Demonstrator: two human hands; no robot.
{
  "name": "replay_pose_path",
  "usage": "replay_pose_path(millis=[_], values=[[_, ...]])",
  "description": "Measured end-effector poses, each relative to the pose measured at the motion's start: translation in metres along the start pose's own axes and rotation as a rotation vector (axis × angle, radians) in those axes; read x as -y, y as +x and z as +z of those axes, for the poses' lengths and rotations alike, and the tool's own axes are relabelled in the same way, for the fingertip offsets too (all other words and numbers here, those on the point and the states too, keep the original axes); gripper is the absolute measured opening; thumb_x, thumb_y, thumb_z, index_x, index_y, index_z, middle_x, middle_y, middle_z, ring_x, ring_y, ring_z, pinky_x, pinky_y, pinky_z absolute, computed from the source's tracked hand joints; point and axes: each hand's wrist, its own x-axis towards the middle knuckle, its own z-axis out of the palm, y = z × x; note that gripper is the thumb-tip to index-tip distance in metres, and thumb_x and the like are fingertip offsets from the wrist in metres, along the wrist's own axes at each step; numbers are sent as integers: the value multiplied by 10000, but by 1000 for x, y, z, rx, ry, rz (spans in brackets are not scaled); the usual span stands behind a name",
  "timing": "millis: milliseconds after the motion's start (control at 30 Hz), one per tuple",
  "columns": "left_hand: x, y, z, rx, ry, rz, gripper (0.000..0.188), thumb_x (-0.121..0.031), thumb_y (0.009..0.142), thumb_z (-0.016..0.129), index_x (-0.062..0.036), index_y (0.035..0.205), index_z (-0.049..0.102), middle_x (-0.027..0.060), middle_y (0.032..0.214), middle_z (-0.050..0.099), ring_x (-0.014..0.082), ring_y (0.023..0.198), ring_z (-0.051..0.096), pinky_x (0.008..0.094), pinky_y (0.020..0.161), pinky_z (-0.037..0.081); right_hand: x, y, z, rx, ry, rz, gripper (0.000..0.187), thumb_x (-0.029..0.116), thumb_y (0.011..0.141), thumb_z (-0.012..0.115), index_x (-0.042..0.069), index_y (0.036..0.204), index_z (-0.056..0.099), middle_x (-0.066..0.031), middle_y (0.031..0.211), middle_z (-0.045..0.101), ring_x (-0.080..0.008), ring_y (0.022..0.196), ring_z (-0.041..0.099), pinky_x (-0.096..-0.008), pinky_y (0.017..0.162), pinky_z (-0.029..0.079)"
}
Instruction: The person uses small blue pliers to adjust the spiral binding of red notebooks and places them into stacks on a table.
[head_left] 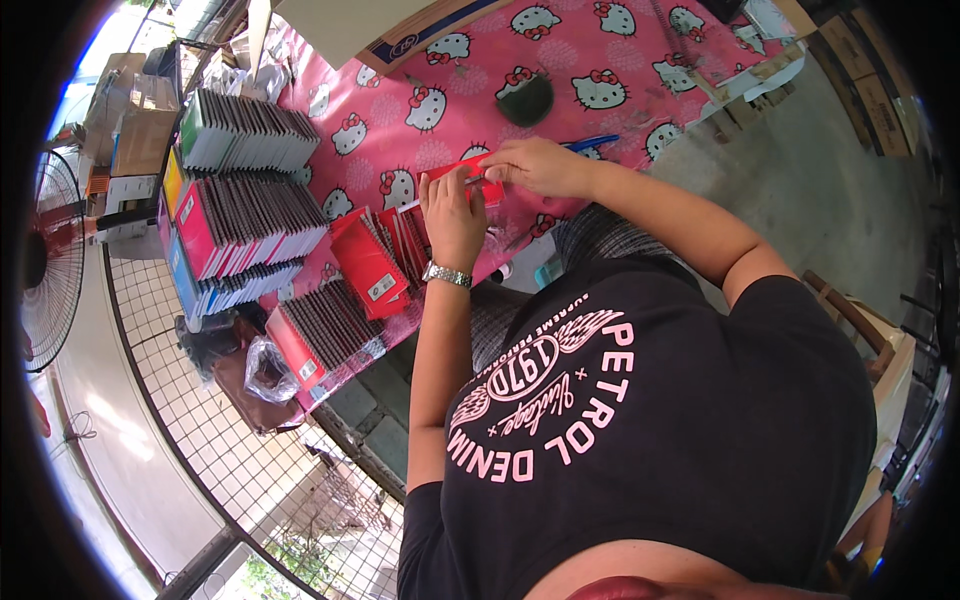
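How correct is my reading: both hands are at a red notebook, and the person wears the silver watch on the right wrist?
One detail is wrong: the silver watch is on the wrist of the left hand, as the head view shows. The left hand and the right hand are both at a red notebook, as you say.
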Motion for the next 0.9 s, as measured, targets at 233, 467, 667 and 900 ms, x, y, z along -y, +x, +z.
replay_pose_path(millis=[233, 467, 667, 900], values=[[-10, -2, -5, 98, 72, -9, 301, -159, 854, 648, -80, 1131, 561, 92, 1042, 635, 301, 1042, 569, 503, 1099, 303, 27, -2, -2, -1, -106, 157, 350, 280, 919, 604, 95, 1215, 581, -157, 1035, 656, -358, 1020, 623, -474, 882, 477], [-3, -3, -6, 87, 47, 10, 246, -165, 869, 638, -78, 1090, 574, 82, 1029, 639, 306, 1031, 568, 485, 1091, 312, 24, 16, -14, 170, 45, 345, 461, 376, 910, 587, 128, 1296, 542, -187, 1294, 566, -376, 1181, 556, -486, 916, 482], [2, -13, 1, 176, -11, -103, 287, -302, 910, 632, -115, 1118, 569, 88, 1156, 615, 296, 1236, 496, 661, 1107, 117, -51, 27, -31, -140, -929, 185, 551, 438, 844, 667, 182, 1325, 587, -197, 1390, 504, -357, 1304, 454, -425, 1033, 435], [7, -23, -2, 114, 74, -343, 429, -357, 823, 728, -121, 1145, 570, 94, 1244, 533, 360, 1295, 389, 718, 1071, 116, 4, 35, -38, 424, 645, 228, 468, 275, 851, 669, 79, 1275, 637, -117, 1218, 647, -220, 1160, 567, -352, 1025, 410]])
